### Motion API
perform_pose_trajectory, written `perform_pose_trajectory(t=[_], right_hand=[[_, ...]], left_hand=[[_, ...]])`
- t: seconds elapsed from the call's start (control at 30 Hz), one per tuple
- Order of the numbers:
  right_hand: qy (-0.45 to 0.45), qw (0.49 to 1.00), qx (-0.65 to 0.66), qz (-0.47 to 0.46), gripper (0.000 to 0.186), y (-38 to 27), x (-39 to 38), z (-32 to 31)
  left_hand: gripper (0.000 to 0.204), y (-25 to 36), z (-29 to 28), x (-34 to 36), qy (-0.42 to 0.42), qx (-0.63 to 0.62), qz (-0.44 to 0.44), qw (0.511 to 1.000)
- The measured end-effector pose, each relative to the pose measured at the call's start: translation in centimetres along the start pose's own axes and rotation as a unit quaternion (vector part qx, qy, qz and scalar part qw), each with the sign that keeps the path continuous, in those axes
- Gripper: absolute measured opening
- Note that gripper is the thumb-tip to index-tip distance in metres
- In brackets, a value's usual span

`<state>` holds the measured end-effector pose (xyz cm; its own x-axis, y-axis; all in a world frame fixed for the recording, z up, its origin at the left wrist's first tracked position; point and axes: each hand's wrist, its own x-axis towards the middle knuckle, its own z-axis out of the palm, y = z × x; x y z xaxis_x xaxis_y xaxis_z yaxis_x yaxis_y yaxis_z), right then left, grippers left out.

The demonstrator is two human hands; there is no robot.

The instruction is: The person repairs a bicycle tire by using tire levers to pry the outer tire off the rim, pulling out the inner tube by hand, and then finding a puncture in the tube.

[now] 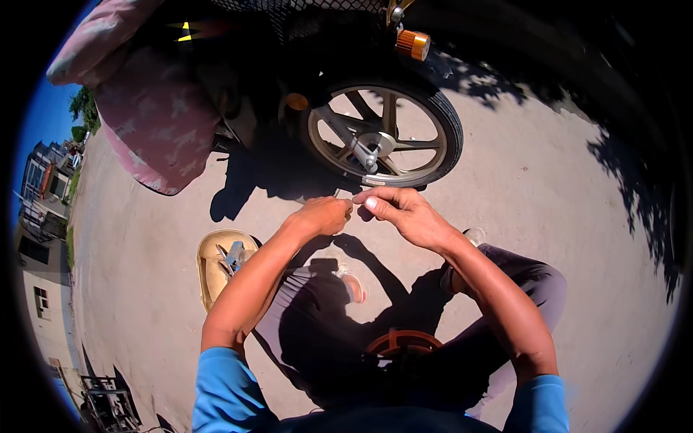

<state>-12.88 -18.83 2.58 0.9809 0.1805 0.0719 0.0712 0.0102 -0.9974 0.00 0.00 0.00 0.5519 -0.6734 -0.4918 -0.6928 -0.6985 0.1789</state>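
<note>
Head view: tightly curled left hand (326, 216) and half-curled right hand (410, 215) (any hold impossible to tell) adjoin near a silver-spoked, black-tyred motorcycle wheel (377, 143).

2 bare hands (417, 219) are showing, along with 2 blue fabric sleeves (229, 387), 2 orange plastic indicator lamps (413, 45), 1 silver spoked metal wheel (382, 142), 1 round black rubber tyre (454, 137) and 1 cream shallow container (206, 273).
</note>
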Motion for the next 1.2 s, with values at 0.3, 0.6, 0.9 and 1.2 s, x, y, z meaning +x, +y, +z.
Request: perform_pose_trajectory(t=[0.3,0.6,0.9,1.2], right_hand=[[0.567,0.737,0.274,0.243,0.066,28.7,1.6,-18.4],[0.513,0.715,0.466,0.091,0.064,30.7,10.1,-21.3],[0.459,0.664,0.585,0.08,0.037,39.6,10.4,-19.6],[0.508,0.835,0.212,0.03,0.061,16.5,11.8,-25.9]], left_hand=[[0.011,-5.3,7.4,16.6,0.114,-0.689,-0.159,0.697],[0.043,-4.4,4.8,22.6,0.109,-0.796,-0.216,0.555],[0.04,-4.5,7.9,23.8,0.029,-0.808,-0.243,0.536],[0.031,-3.3,5.2,22.6,0.065,-0.816,-0.234,0.525]])
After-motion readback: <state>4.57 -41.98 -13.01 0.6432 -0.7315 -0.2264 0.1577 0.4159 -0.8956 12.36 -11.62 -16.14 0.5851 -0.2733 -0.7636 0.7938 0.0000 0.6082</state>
